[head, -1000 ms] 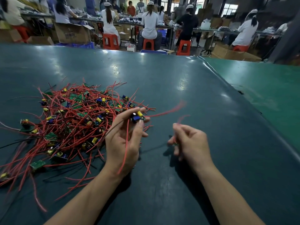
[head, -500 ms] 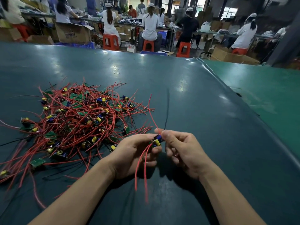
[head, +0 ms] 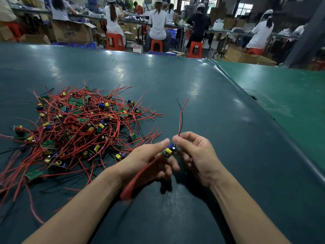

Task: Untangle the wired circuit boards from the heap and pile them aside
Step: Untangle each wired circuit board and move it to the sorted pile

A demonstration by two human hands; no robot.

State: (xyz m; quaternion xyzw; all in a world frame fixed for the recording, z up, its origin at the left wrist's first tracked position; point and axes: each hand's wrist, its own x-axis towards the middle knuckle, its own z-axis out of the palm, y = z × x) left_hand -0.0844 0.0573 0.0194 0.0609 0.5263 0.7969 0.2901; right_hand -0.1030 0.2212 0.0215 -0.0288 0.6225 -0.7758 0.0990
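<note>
On the left of the dark green table, a heap of small circuit boards is seen, knotted together by red and black wires that stick out in every direction. Green boards, yellow capacitors and blue parts are scattered through the tangle, and a few boards lie loose at its near-left edge. The heap rests flat on the table surface, just beside the left forearm.

Nearer the middle, the left hand is held above the table with its thumb stretched forward and its fingers curled underneath. A single circuit board, with a yellow capacitor and a blue part on it, is pinched between the thumb and fingers of this hand, clear of the heap. A blurred red wire is seen trailing from the board down and back across the left palm toward the wrist.

Just to the right, the right hand is closed around the other side of the same board, the two hands almost touching. A red lead and a black lead are gripped between its thumb and forefinger and are seen rising upright above the knuckles.

At the far right, a lighter green table is joined along a raised seam.
</note>
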